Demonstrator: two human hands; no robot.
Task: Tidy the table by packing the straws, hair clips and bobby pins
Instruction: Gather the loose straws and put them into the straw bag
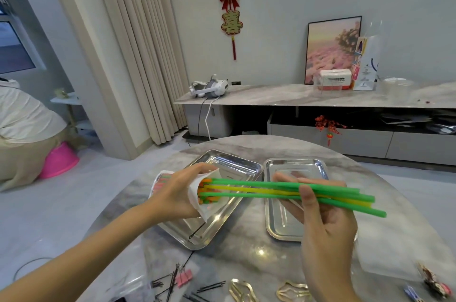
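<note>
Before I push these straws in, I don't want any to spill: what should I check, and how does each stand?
1. Left hand holds the bag with its mouth open: ok.
2. Near tips of the straws are inside the mouth: ok.
3. Right hand grips the bunch: ok.
4. Far ends are level: not ok, they fan out unevenly.
5. Room left in the bag: cannot tell.

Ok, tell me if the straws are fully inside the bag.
No, the right hand holds several straws protruding from the bag.
</note>
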